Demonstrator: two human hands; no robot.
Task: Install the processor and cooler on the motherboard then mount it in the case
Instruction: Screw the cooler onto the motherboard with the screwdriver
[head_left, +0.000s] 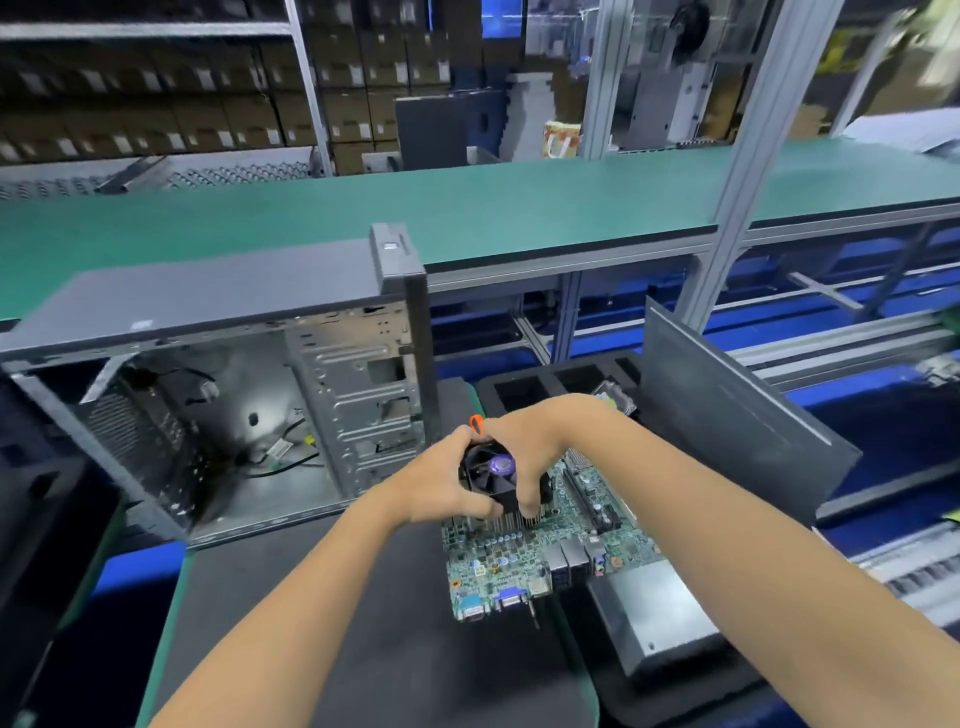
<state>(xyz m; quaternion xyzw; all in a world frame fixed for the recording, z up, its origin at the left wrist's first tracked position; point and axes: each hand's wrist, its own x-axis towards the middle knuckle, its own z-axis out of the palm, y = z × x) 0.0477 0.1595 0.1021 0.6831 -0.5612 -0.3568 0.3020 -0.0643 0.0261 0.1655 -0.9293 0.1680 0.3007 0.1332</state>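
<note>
Gripping black finned fan cooler (500, 480) at centre frame, left hand (439, 488) and right hand (524, 447) fingers curled around; seating squarely on green motherboard (524, 561).

A dark mat (332, 597) covers the worktop (161, 639), whose green edge shows at the left. On the mat stands an open computer case (218, 415), and just right of it lies the green motherboard (524, 561). Beside the board, a grey metal box (654, 618) rests on black foam (691, 686).
</note>
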